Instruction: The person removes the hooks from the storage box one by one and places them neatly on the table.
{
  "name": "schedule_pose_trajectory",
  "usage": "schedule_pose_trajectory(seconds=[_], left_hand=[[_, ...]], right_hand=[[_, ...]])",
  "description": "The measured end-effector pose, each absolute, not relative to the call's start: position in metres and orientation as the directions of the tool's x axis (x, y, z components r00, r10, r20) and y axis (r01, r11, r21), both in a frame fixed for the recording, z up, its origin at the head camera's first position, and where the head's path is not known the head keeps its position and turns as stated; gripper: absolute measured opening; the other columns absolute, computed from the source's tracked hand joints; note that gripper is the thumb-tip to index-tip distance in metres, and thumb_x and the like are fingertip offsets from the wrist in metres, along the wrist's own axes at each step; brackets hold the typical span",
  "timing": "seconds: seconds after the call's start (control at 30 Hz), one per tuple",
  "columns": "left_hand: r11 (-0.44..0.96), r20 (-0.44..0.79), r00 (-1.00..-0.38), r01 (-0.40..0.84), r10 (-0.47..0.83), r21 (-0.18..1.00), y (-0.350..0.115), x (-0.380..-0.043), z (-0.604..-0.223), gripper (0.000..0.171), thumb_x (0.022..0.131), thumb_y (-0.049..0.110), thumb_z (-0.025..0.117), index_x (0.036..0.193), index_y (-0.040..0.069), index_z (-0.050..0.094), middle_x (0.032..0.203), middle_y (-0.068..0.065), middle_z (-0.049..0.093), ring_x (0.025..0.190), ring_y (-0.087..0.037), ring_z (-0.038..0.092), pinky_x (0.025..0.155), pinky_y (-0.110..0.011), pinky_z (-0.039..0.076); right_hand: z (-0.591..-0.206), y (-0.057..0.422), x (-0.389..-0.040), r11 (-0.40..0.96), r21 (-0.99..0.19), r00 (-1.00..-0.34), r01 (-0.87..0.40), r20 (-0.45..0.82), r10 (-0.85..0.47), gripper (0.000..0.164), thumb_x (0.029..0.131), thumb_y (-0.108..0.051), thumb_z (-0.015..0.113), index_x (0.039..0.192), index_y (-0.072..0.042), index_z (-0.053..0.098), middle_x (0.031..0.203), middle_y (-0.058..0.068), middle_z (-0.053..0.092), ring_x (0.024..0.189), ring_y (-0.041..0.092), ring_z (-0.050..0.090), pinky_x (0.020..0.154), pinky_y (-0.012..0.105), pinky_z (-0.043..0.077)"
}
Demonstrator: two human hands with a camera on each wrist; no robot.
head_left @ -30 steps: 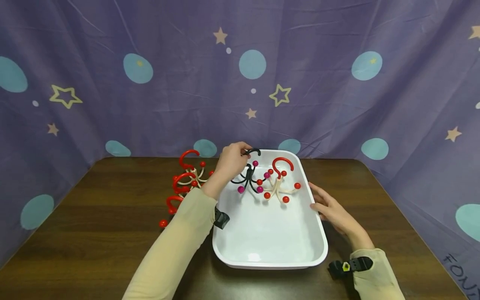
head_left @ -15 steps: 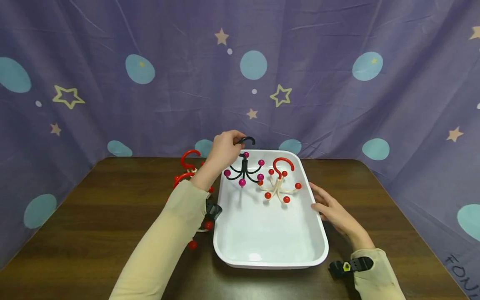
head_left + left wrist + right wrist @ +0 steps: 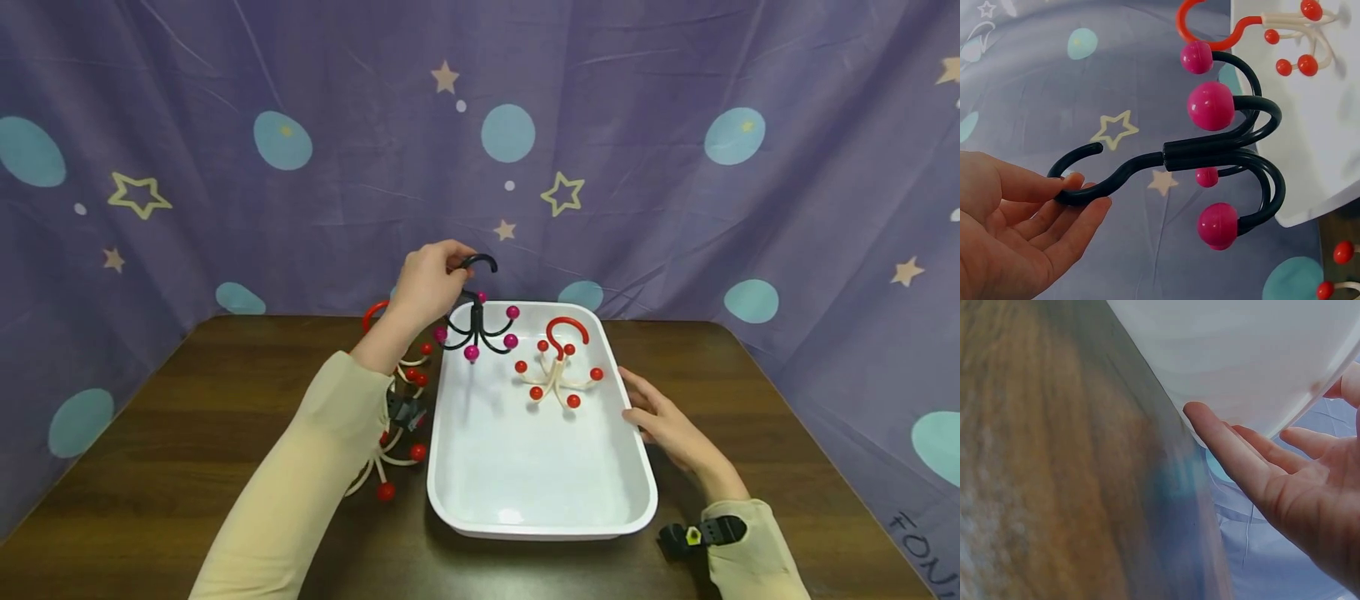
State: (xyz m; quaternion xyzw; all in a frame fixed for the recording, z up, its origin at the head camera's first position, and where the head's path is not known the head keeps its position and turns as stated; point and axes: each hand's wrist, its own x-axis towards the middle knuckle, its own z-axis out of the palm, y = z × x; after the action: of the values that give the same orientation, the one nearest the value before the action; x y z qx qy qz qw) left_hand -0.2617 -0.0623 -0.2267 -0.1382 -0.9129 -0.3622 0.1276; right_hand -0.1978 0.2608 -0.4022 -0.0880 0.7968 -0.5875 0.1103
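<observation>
My left hand (image 3: 431, 283) pinches the curved top of a black hook hanger (image 3: 476, 317), which has several arms tipped with magenta balls. In the left wrist view, thumb and fingers hold the hook (image 3: 1085, 197), and the arms hang free of the hand. It hangs over the far left corner of a white tray (image 3: 540, 475). Inside the tray stands a cream hook hanger (image 3: 557, 375) with a red hook and red balls. My right hand (image 3: 667, 425) touches the tray's right side. Its fingers (image 3: 1229, 440) lie along the outer wall in the right wrist view.
More cream hangers with red balls (image 3: 382, 458) are on the dark wooden table (image 3: 187, 433) left of the tray, partly hidden by the left arm. A purple curtain (image 3: 375, 167) with stars and dots hangs behind the table.
The left hand has lifted the black hook hanger and carried it leftward, away from the cream one in the tray. The right hand keeps its place at the tray.
</observation>
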Motion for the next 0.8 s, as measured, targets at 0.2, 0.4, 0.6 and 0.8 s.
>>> schedule_pose_trajectory(seconds=[0.2, 0.4, 0.6, 0.8], left_hand=[[0.693, 0.336, -0.929, 0.346, 0.157, 0.632, -0.073, -0.259, -0.219, 0.026, 0.088, 0.007, 0.053, 0.111, 0.01, 0.063, 0.095, -0.006, 0.067, 0.087, -0.02, 0.062, 0.07, -0.033, 0.048], [0.685, 0.352, -0.923, 0.356, 0.152, 0.635, -0.085, -0.258, -0.212, 0.027, 0.089, 0.006, 0.052, 0.113, 0.009, 0.062, 0.097, -0.007, 0.067, 0.088, -0.02, 0.062, 0.073, -0.035, 0.049], [0.689, 0.367, -0.92, 0.354, 0.137, 0.632, -0.097, -0.257, -0.208, 0.027, 0.09, 0.008, 0.051, 0.115, 0.01, 0.062, 0.099, -0.007, 0.066, 0.088, -0.02, 0.062, 0.062, -0.032, 0.044], [0.699, 0.379, -0.917, 0.354, 0.127, 0.621, -0.108, -0.258, -0.206, 0.027, 0.09, 0.007, 0.05, 0.114, 0.01, 0.062, 0.1, -0.008, 0.066, 0.089, -0.021, 0.062, 0.063, -0.032, 0.043]], right_hand=[[-0.402, 0.26, -0.197, 0.294, -0.956, -0.961, -0.01, -0.073, -0.269, 0.066, 0.09, -0.006, 0.045, 0.146, -0.01, 0.011, 0.135, 0.035, 0.03, 0.105, 0.035, 0.053, 0.076, 0.043, 0.052], [-0.401, 0.26, -0.197, 0.304, -0.953, -0.962, -0.004, -0.079, -0.261, 0.066, 0.09, -0.007, 0.045, 0.146, -0.011, 0.012, 0.136, 0.034, 0.03, 0.105, 0.035, 0.053, 0.077, 0.043, 0.052], [-0.401, 0.26, -0.197, 0.307, -0.952, -0.962, -0.001, -0.083, -0.261, 0.066, 0.09, -0.008, 0.046, 0.146, -0.012, 0.012, 0.137, 0.033, 0.029, 0.107, 0.037, 0.052, 0.078, 0.044, 0.052], [-0.402, 0.26, -0.198, 0.297, -0.955, -0.961, -0.001, -0.081, -0.265, 0.066, 0.09, -0.008, 0.046, 0.146, -0.012, 0.012, 0.136, 0.034, 0.029, 0.107, 0.037, 0.052, 0.078, 0.044, 0.052]])
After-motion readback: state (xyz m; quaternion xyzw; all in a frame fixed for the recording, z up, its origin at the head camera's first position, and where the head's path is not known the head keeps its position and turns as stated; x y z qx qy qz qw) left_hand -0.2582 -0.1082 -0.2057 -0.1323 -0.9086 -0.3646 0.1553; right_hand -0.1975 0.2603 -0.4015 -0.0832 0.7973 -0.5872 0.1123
